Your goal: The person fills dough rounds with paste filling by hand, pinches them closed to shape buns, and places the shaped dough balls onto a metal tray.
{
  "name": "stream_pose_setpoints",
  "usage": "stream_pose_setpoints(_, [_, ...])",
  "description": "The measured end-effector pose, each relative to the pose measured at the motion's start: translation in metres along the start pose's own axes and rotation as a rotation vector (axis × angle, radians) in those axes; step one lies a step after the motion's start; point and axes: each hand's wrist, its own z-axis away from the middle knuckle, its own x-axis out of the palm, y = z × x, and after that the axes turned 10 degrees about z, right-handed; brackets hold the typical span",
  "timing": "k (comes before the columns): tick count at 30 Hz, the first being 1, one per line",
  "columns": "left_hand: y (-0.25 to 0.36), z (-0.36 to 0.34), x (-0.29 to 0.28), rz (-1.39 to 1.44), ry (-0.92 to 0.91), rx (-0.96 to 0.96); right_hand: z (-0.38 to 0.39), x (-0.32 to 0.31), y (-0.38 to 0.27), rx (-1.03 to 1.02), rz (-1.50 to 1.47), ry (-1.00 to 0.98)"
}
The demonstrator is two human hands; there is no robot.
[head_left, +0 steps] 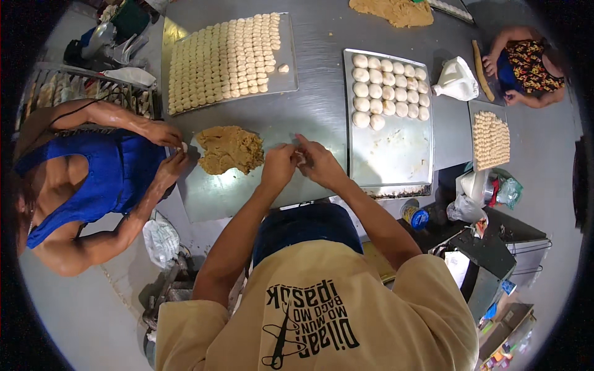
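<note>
Over the near edge of the metal table, my left hand and my right hand meet with fingers closed on a small pale piece of dough. Most of it is hidden behind my fingers. Just left of my left hand lies a lumpy brown mound of filling. To the right of my right hand, a metal tray carries rows of round pale dough balls in its far part; its near part shows bare metal.
A large tray of small dough pieces lies at the far left. A co-worker in blue works close on my left; another person is at the far right beside a dough roll. A white bag stands near the tray.
</note>
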Motion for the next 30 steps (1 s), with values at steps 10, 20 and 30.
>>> stream_pose_setpoints(10, [0.017, 0.031, 0.004, -0.199, -0.009, 0.026, 0.006, 0.015, 0.012, -0.053, 0.174, 0.174])
stream_pose_setpoints(20, [0.017, 0.045, -0.009, -0.481, -0.007, 0.216, -0.011, 0.006, 0.016, 0.280, -0.111, 0.005])
stream_pose_setpoints(30, [0.010, 0.078, -0.052, -0.121, 0.210, 0.074, -0.064, 0.051, 0.000, -0.040, 0.862, 0.394])
